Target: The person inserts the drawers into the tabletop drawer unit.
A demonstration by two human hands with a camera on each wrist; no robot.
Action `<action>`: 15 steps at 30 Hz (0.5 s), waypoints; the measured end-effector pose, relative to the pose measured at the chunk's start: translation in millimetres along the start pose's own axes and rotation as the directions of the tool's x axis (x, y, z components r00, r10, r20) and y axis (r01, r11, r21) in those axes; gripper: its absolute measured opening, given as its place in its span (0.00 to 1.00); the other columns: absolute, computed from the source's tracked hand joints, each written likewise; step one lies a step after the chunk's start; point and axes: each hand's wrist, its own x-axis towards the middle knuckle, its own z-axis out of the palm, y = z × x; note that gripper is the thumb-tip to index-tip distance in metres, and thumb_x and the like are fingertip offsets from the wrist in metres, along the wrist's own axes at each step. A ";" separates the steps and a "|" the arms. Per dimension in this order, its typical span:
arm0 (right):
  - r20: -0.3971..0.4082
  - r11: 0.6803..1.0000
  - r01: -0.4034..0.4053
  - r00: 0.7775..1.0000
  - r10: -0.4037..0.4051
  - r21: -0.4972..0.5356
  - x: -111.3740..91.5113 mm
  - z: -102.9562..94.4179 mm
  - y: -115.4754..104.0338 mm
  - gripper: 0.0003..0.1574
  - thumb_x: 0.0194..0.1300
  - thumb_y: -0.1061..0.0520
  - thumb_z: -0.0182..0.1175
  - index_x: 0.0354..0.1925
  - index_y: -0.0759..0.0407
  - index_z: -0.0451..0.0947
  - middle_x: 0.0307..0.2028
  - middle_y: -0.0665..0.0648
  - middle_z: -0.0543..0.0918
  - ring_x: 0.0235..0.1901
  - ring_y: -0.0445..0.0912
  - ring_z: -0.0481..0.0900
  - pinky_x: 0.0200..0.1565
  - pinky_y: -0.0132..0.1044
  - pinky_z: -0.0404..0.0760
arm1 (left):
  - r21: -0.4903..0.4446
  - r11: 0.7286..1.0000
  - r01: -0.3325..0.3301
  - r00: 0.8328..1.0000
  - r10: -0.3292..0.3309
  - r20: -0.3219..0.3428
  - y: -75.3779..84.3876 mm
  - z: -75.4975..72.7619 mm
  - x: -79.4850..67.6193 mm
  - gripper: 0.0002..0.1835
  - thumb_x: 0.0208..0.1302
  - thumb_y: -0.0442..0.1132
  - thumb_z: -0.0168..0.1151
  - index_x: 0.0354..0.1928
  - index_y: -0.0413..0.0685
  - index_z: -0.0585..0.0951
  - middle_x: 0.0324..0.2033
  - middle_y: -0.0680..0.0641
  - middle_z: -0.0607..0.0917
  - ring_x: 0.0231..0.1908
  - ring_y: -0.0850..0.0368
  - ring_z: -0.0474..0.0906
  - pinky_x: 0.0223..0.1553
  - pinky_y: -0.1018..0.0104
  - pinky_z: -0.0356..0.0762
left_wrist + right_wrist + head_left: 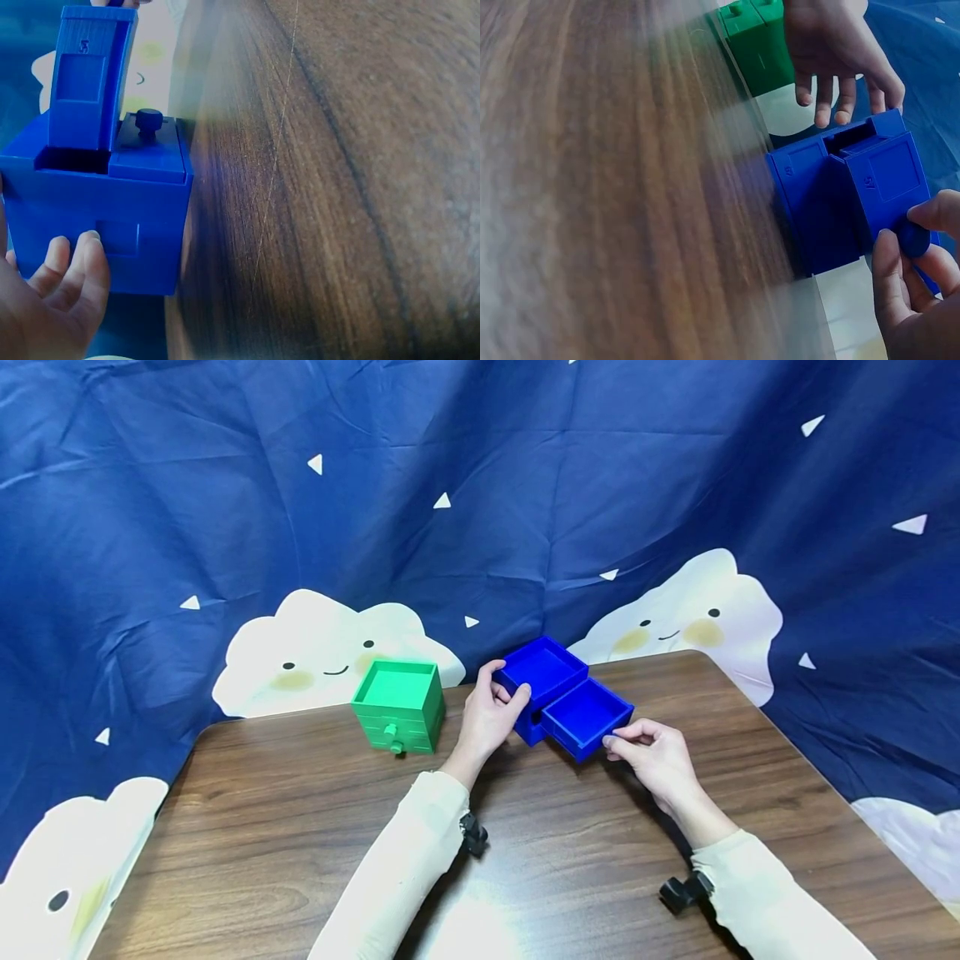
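A small blue drawer box [542, 670] with an open tray top stands at the far side of the table. Its upper drawer [588, 717] is pulled well out toward the front right, and its inside shows bare. My left hand [487, 717] grips the box at its left side, thumb over the top's front edge. With thumb and fingers, my right hand [662, 762] pinches the drawer's round knob [913, 238]. Below it, the lower drawer [148, 154] sits closed, its own knob [148, 120] free.
A green drawer box [401, 714] with two knobs, both drawers closed, stands to the left of my left hand. Behind the brown wooden table [300, 835] hangs a dark blue cloth [487, 552] with white clouds and triangles. Black camera straps circle both wrists.
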 end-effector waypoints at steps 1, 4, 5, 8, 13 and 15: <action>0.001 1.000 -0.002 1.000 0.002 0.003 -0.2 0.6 0.5 0.07 0.67 0.70 0.71 0.35 0.61 0.85 0.25 0.42 0.88 0.26 0.37 0.89 0.37 0.29 0.88 | 0.000 1.000 -0.001 1.000 0.001 0.001 0.2 0.0 -0.1 0.34 0.70 0.55 0.67 0.74 0.58 0.72 0.42 0.38 0.84 0.34 0.58 0.76 0.41 0.65 0.75; 0.003 1.000 -0.008 1.000 0.008 0.013 -0.7 1.9 1.8 0.07 0.67 0.70 0.70 0.35 0.61 0.84 0.25 0.42 0.89 0.26 0.37 0.89 0.38 0.30 0.88 | -0.001 1.000 -0.001 1.000 0.001 0.002 0.3 -0.1 -0.3 0.34 0.70 0.55 0.67 0.74 0.57 0.72 0.41 0.39 0.84 0.34 0.58 0.76 0.41 0.65 0.75; 0.002 1.000 -0.009 1.000 0.009 0.016 -0.8 2.3 2.1 0.07 0.67 0.70 0.70 0.35 0.61 0.84 0.25 0.42 0.89 0.26 0.38 0.89 0.38 0.30 0.89 | -0.002 1.000 0.000 1.000 0.000 0.001 0.3 -0.1 -0.5 0.34 0.70 0.55 0.67 0.74 0.57 0.72 0.41 0.39 0.84 0.34 0.57 0.76 0.42 0.64 0.75; 0.001 1.000 -0.008 1.000 0.008 0.018 -0.8 2.9 2.6 0.07 0.67 0.70 0.70 0.35 0.61 0.84 0.25 0.42 0.89 0.26 0.38 0.89 0.38 0.30 0.89 | -0.003 1.000 0.002 1.000 -0.002 -0.001 0.3 -0.2 -0.8 0.33 0.70 0.55 0.67 0.74 0.57 0.72 0.41 0.39 0.84 0.34 0.58 0.76 0.42 0.64 0.75; 0.001 1.000 -0.006 1.000 0.006 0.012 -0.4 3.5 1.6 0.06 0.67 0.69 0.71 0.35 0.61 0.84 0.25 0.42 0.89 0.26 0.37 0.89 0.38 0.30 0.88 | 0.002 1.000 -0.001 1.000 0.001 0.000 0.3 0.0 -0.5 0.33 0.70 0.55 0.67 0.74 0.58 0.72 0.41 0.39 0.84 0.34 0.58 0.76 0.42 0.65 0.75; 0.001 1.000 -0.007 1.000 0.007 0.012 -0.3 4.0 1.0 0.06 0.67 0.69 0.71 0.35 0.61 0.85 0.25 0.42 0.89 0.26 0.37 0.89 0.38 0.30 0.88 | 0.003 1.000 -0.001 1.000 0.001 0.000 0.0 0.1 -0.1 0.33 0.71 0.55 0.67 0.74 0.58 0.72 0.41 0.39 0.84 0.34 0.59 0.75 0.42 0.65 0.75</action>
